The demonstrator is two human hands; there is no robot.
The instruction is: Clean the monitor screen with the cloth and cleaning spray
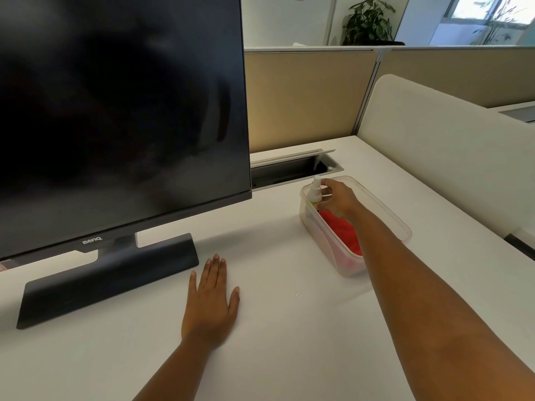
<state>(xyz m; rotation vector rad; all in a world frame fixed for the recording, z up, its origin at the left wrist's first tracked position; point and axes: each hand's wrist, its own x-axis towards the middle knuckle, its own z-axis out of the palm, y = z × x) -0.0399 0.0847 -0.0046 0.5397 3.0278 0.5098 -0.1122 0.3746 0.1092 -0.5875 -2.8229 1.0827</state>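
Right hand (337,199) fingers pinching spray bottle (314,192), label hidden, left hand (211,299) fingers flat together.

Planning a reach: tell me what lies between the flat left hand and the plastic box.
Only bare white desk lies between the left hand and the box, per the head view.

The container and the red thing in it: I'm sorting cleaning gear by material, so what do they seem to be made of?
The container looks like clear, slightly frosted plastic: its contents show through the walls, and the rim is thin and glossy. The red cloth inside looks like soft matte fabric, since it lies bunched in folds; the weave is too blurred to tell.
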